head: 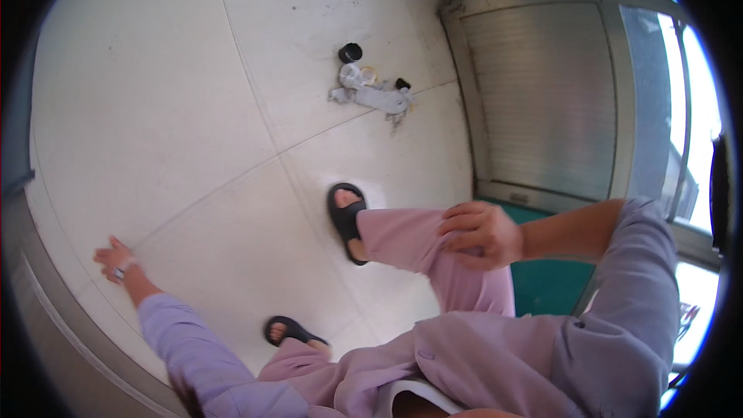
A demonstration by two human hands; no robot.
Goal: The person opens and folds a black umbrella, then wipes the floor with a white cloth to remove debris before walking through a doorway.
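Observation:
My left hand [115, 261], with a watch at the wrist, reaches out over the tiled floor [191, 128] at the left. Its fingers are spread and hold nothing. At the right, my right hand [483, 235] rests on the knee of my pink trousers [400, 238], fingers bent against the cloth; whether it grips a fold I cannot tell. Beyond my feet, in black sandals [346, 223], a small heap of grey debris [380, 98] lies on the floor. A black cylindrical object [350, 53], a whitish crumpled piece [350, 75] and a yellowish ring [368, 75] lie beside it.
A metal-framed door or panel [540, 93] with a ribbed surface stands at the right, with glass beyond it. A green surface [548, 284] lies at its base, near my right arm. A grey metal edge [69, 342] runs along the lower left.

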